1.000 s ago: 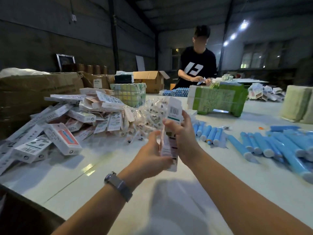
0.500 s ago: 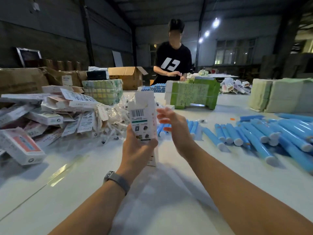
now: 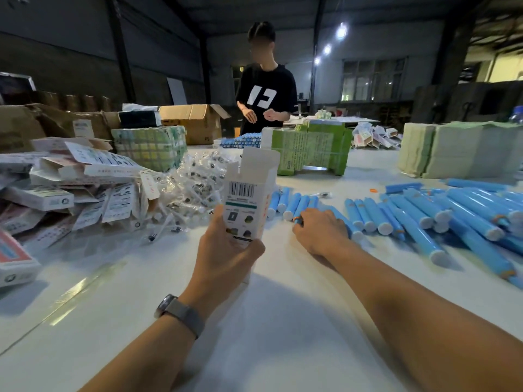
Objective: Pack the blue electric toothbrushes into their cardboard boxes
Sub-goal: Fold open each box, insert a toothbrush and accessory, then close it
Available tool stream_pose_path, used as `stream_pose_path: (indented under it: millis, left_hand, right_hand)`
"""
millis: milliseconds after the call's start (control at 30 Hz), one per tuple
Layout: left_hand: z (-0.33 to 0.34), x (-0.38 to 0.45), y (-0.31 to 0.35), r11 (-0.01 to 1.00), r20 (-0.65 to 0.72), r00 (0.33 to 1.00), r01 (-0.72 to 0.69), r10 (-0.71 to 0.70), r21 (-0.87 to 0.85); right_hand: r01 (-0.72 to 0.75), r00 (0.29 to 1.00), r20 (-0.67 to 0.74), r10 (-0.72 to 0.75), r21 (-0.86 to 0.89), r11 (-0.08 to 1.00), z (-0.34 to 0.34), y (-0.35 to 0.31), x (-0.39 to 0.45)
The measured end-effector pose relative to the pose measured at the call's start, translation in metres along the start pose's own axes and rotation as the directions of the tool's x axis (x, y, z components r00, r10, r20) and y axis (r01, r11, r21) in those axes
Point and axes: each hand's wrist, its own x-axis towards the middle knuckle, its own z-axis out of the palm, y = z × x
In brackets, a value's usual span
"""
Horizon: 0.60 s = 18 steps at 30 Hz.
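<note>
Head view: box [image 3: 246, 202] clutched upright by left hand [image 3: 226, 251], flaps open.
Right hand [image 3: 321, 233] curled over a toothbrush [image 3: 343, 222] beside box; best slid in base-first, gently.

A white box [image 3: 245, 203] stands upright, top flaps open; blue toothbrushes [image 3: 418, 222] lie scattered on the table to its right.

Brown carton [image 3: 198, 123], open; green bundle [image 3: 311, 148]; clear-wrapped items [image 3: 195, 188], possibly brush heads; pale stacks [image 3: 452, 148].
</note>
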Motion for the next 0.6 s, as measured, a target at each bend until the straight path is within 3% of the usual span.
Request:
stream_pose_path:
  millis: [233, 400, 600]
  left_hand:
    - [0.001, -0.003, 0.001, 0.998, -0.022, 0.999, 0.043, -0.042, 0.048]
    - [0.0, 0.0, 0.001, 0.993, 0.046, 0.995, 0.092, -0.089, -0.075]
    - [0.002, -0.003, 0.01, 0.988, 0.089, 0.992, 0.098, -0.088, -0.121]
  right_hand:
    - [0.045, 0.972, -0.23, -0.051, -0.032, 0.998, -0.011, -0.001, 0.001]
    - [0.051, 0.991, -0.124, -0.053, -0.02, 0.998, -0.005, 0.01, 0.002]
    - [0.044, 0.979, -0.195, -0.065, -0.112, 0.993, -0.013, 0.001, 0.003]
